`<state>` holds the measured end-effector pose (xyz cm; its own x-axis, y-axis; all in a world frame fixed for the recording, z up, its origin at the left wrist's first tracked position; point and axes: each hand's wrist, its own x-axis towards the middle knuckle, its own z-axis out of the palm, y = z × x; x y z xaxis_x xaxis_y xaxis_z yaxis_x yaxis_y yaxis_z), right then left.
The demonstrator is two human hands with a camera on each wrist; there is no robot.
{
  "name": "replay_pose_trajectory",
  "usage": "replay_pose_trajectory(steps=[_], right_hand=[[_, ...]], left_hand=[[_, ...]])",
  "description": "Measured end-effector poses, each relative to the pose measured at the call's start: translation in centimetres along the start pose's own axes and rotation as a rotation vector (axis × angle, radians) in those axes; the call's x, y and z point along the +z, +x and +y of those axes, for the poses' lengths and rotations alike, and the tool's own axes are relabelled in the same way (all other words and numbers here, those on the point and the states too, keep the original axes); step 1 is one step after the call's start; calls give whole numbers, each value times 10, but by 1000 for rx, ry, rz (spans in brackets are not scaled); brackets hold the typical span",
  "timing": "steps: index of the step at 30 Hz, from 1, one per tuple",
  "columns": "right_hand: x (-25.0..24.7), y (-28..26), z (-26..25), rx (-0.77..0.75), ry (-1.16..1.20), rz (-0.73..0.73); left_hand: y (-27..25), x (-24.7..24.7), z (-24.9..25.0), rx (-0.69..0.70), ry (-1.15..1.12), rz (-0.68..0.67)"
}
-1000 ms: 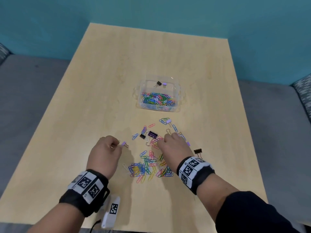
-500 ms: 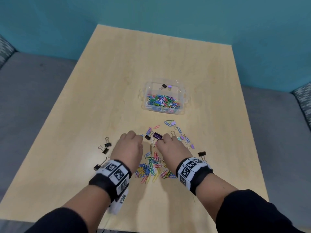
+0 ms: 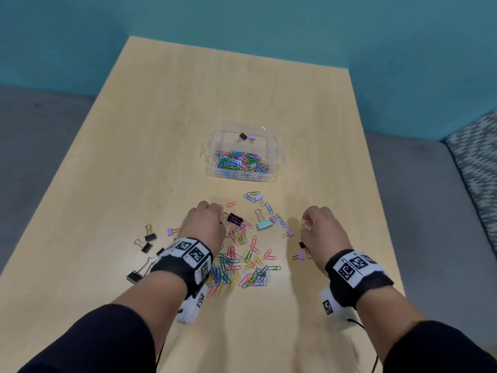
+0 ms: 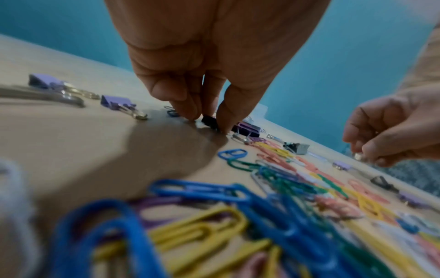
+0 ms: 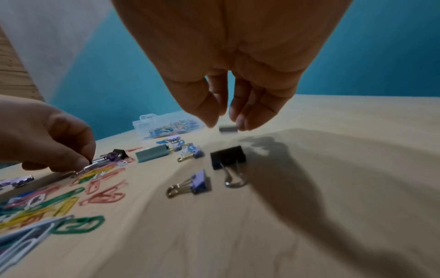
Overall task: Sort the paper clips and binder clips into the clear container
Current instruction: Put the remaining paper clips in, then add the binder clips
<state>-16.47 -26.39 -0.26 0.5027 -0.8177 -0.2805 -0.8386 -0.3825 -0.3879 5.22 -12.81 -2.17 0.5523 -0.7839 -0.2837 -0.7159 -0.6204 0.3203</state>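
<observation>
The clear container (image 3: pixel 271 168) stands mid-table, with colourful paper clips in its near section and two small binder clips in the far one. More loose paper clips (image 3: pixel 242 265) lie in a pile between my wrists. My left hand (image 3: pixel 221 215) is down on the table, thumb and fingers pinching a small black binder clip (image 4: pixel 209 120) beside a dark purple binder clip (image 3: pixel 235 219). To the right, just above the table, my right hand (image 3: pixel 305 228) has its fingers curled, with a small grey binder clip (image 5: pixel 228 129) at its fingertips. A teal binder clip (image 3: pixel 263 224) lies between the hands.
Several black binder clips (image 3: pixel 145 243) and a lilac one (image 3: pixel 170 231) lie left of my left wrist. A black binder clip (image 5: pixel 227 157) and a lilac binder clip (image 5: pixel 201 182) lie under my right hand. The table edge (image 3: pixel 376 200) runs close on the right.
My left hand moved right from the left-hand clips to the centre and pinched a small black clip. My right hand moved from the centre out to the right.
</observation>
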Motion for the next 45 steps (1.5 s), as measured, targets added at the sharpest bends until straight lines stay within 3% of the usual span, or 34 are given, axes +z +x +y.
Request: replay_pose_trajectory(steps=[9,17,22,26,34,40,43,45], right_hand=[[17,-9,-15,-262,-182,92],[35,10,-66,-586,-394,-16],[36,29,-96,-682,-550,-175],[34,34,-107,-701,-632,-197],[26,35,-106,-609,-386,-226],[2,10,-77,-554,-299,-55],[-12,14,-42,-182,-46,104],[-21,18,-13,70,12,128]], left_hand=[[-16,-4,-6,22,-116,26],[-36,-25,-67,-214,-192,217],[-49,-28,-68,-136,-195,248],[-66,-22,-64,-72,-223,241],[-65,-10,-42,161,-132,142],[-35,0,-20,250,23,94],[-19,6,-14,253,83,55],[-10,12,-11,271,151,19]])
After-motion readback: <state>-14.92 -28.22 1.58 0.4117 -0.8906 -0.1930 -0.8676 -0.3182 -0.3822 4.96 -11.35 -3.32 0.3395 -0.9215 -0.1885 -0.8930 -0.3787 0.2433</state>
